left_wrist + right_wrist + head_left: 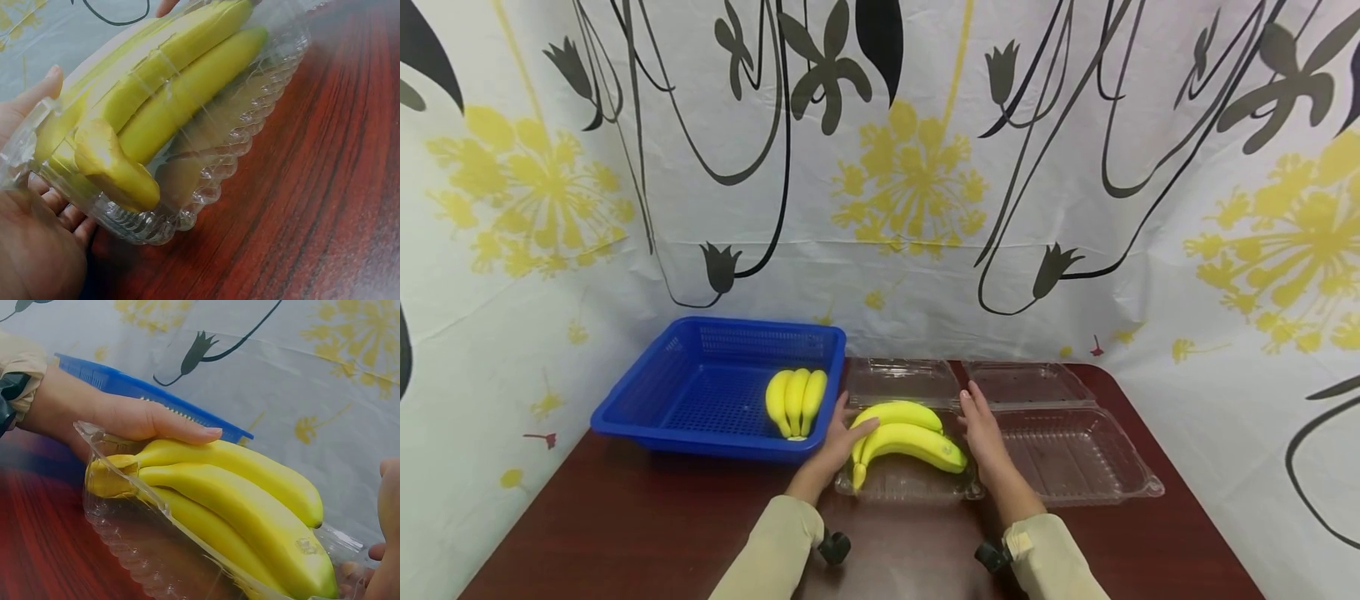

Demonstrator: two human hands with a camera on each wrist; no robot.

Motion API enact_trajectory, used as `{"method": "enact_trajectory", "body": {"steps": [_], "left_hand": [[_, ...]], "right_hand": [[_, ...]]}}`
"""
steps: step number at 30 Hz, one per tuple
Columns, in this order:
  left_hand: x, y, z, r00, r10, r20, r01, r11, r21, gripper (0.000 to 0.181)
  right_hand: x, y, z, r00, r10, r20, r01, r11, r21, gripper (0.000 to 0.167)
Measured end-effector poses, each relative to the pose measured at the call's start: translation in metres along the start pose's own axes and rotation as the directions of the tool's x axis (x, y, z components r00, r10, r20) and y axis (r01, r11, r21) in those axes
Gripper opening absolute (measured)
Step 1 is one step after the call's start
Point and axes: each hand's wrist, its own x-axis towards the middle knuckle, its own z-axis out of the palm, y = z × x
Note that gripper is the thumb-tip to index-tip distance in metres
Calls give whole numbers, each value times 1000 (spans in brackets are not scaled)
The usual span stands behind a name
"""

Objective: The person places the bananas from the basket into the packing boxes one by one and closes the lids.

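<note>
A bunch of yellow bananas [910,442] [181,87] [250,519] lies in a clear plastic container [902,490] [219,165] [119,540], its stem end towards the near left. On the container's left side, my left hand [835,442] [37,250] [125,419] grips the wall, fingers outside and thumb over the bananas. My right hand [988,437] [389,537] holds the opposite side, with fingertips seen through the plastic in the right wrist view. The undersides of the bananas are partly hidden.
A blue basket [700,446] [156,400] stands at the left with another bunch of bananas [795,400] in its right part. To the right is an open clear container [1067,454], its lid [1026,383] folded back. A patterned cloth [880,283] hangs behind the dark red table [647,517].
</note>
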Motion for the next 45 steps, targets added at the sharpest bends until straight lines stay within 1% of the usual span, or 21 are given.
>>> {"method": "enact_trajectory", "body": {"steps": [4,8,10,12,16,18,21,27,29,34,36,38,41,43,45], "left_hand": [[-3,3,-1,1000,2,25,-2,1000,6,90],[-11,18,-1,999,29,36,-29,1000,4,87],[-13,22,0,998,45,34,-45,999,-7,87],[-12,19,0,998,61,20,-61,998,-7,88],[-3,4,3,995,95,-28,-95,995,-7,89],[-1,0,4,992,121,-42,-121,993,1,89],[0,-2,4,989,138,-46,-137,990,12,87],[1,-1,5,990,135,-35,-135,991,-2,83],[0,2,5,989,145,-32,-146,989,-10,82],[-17,29,4,984,177,-29,-177,984,5,74],[-17,28,5,982,183,-49,-181,983,38,73],[-13,20,6,981,181,-75,-176,982,64,72],[-4,3,7,975,192,-109,-183,979,89,71],[-4,3,7,973,202,-111,-192,977,91,68],[-4,3,7,969,217,-116,-205,973,110,68]], "right_hand": [[-1,2,2,1000,-6,-23,5,1000,-16,78],[-3,4,3,998,-36,-48,36,999,2,72],[-4,4,4,996,-56,-71,58,998,15,68],[-5,5,5,992,-82,-99,85,996,26,67],[-7,4,8,981,-115,-156,124,991,51,63],[-7,4,9,976,-131,-176,146,987,72,60],[-8,5,9,969,-151,-196,172,980,95,58],[-8,8,7,959,-183,-217,202,977,64,60],[-9,9,7,955,-192,-225,211,975,64,60],[-10,10,7,947,-203,-249,232,968,96,58],[-9,11,7,944,-203,-259,237,965,108,57],[-9,12,7,944,-202,-262,238,965,112,56],[-10,13,6,940,-210,-267,244,965,98,56],[-11,13,7,932,-232,-277,261,962,76,56],[-11,14,7,917,-266,-298,299,952,69,54]]}}
